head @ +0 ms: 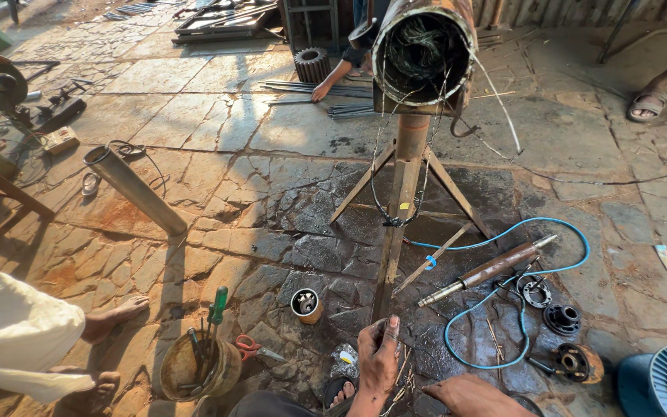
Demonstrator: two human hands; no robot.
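- Low in the middle of the frame, the left hand is pinched shut on a thin dark strand, apparently a wire, right beside the foot of the rusty steel stand.
- The right hand lies at the bottom edge, right of centre. Its fingers look flat and loosely spread on the wet stone floor, holding nothing as far as I can see, though part of it is cut off.
- The wire looks light, thin and springy. It would likely kink or slip through oily fingers, so a pinch close to its end seems the best hold.
- At the top centre, the motor casing on the stand is stuffed with tangled winding wire. I judge the casing heavy and rigid, with a sharp rim.
- To the right on the floor lie the rotor shaft and a looping blue hose. The shaft looks heavy and greasy, and is best taken by its thick middle.
- Hard to tell: whether the pinched strand runs up to the windings, and what fills the tool bucket in the lower left.
- Other people show only as feet, a sleeve and a reaching hand.
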